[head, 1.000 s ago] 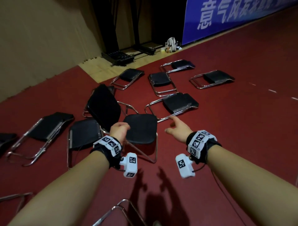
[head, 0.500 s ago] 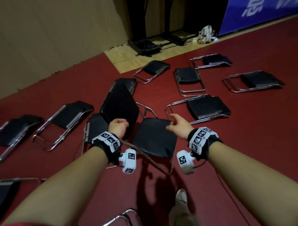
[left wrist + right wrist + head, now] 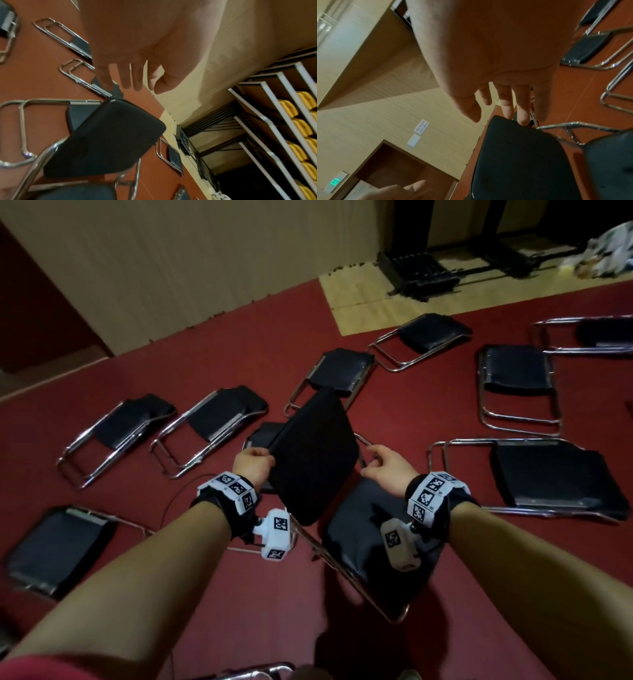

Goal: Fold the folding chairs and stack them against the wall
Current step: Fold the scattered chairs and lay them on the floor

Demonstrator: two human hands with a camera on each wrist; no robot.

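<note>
Floor [image 3: 428,405], red carpet, bearing folded chairs [image 3: 212,422] flat on all sides; beige wall [image 3: 171,268] beyond. Open chair [image 3: 373,549], 1 unit, standing centre, backrest [image 3: 315,460] tilted between both hands. Left hand [image 3: 251,463]: at backrest's left edge, fingers loosely extended, not gripping. Right hand [image 3: 387,470]: beside right edge, fingers relaxed, apart, holding nothing.

Open chair's backrest [image 3: 313,457]: formerly gripped by one hand, now flanked by both. Left hand [image 3: 252,466]: shifted from the backrest's top to its left edge, fingers curled at the edge. Right hand [image 3: 387,472]: moved in from open air over the seat [image 3: 373,546] to the backrest's right side, fingers loosely bent, contact unclear. Viewpoint: swung leftward, blue banner gone from sight, more folded chairs [image 3: 209,428] on the red floor [image 3: 171,364] now showing at left.
</note>
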